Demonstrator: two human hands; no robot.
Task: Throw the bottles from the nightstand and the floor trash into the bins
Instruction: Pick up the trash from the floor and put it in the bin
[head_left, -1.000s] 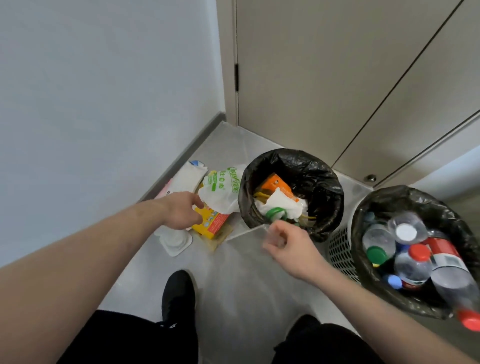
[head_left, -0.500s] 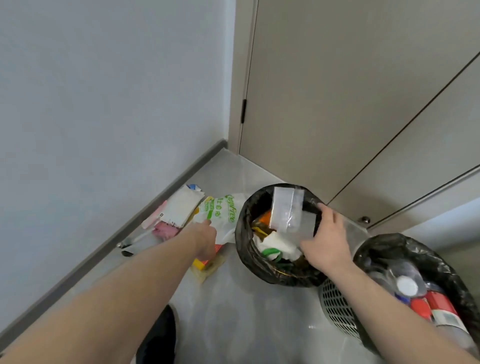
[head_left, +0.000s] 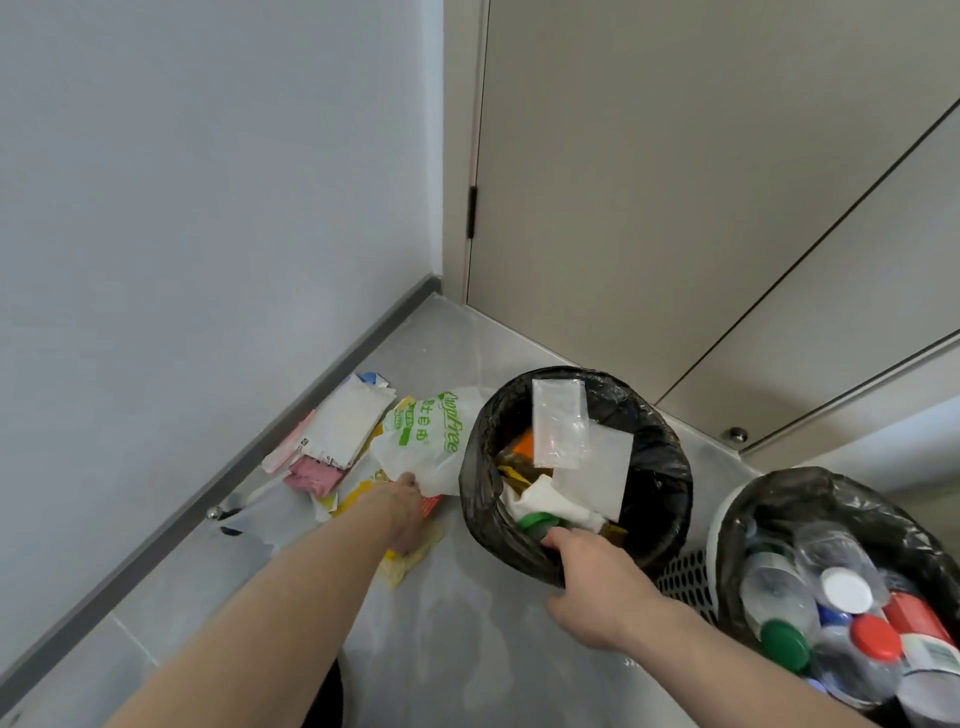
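I see the left hand (head_left: 404, 512) pinching the white green-printed plastic bag (head_left: 426, 449) on the floor; the right hand (head_left: 597, 592), fingers relaxed and empty, hovers beside the black-lined bin (head_left: 660, 467).

A pale blue-grey wall (head_left: 208, 182) fills the left of the frame, a dark baseboard (head_left: 218, 483) runs along its foot, a beige door (head_left: 675, 182) with a black hinge (head_left: 472, 212) stands upper right, and grey floor (head_left: 467, 649) lies below.
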